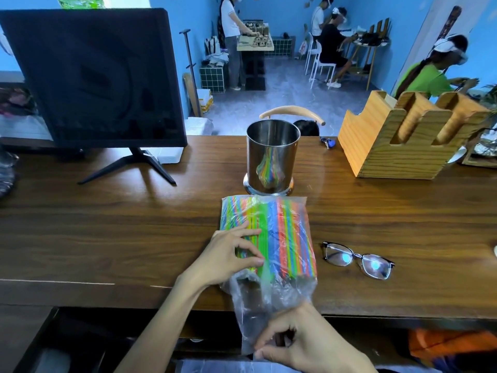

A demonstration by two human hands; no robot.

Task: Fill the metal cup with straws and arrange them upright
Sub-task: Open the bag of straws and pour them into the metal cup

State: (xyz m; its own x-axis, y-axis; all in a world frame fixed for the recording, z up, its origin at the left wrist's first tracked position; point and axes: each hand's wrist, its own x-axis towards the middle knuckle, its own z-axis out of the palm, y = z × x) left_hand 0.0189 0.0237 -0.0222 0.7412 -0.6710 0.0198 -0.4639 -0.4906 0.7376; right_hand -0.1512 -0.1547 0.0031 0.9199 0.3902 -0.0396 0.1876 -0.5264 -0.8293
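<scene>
A shiny metal cup [272, 154] stands upright on the wooden counter [107, 224], empty inside as far as I can see. Just in front of it lies a clear plastic bag [269, 300] packed with coloured straws [285, 232]. My left hand [228, 257] rests on the left part of the pack, fingers curved over the straws through the plastic. My right hand [293, 343] pinches the loose open end of the bag, which hangs past the counter's near edge.
A pair of glasses [357, 259] lies right of the straw pack. A dark monitor [94, 76] stands at the back left, a wooden holder [403, 138] at the back right. Small keys [328, 142] lie behind the cup. People work in the room beyond.
</scene>
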